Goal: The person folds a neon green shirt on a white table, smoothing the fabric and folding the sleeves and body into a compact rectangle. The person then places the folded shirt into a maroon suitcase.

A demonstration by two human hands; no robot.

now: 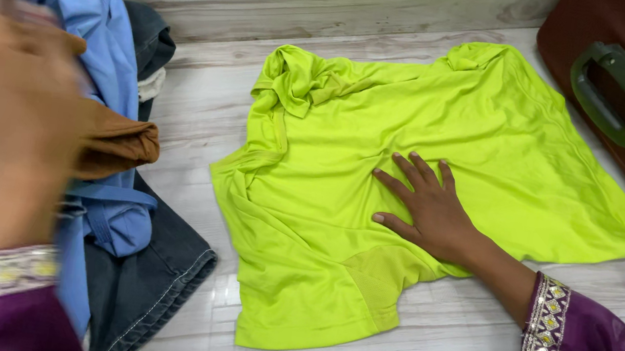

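Bright, even light; left hand motion-blurred.

Two bare hands, purple embroidered sleeves

The right hand and left hand wear no gloves or rings that can be made out. Both arms are in deep purple sleeves with a slight sheen, each ending in a wide cuff band embroidered in gold and pale diamond patterns; the left one is blurred.
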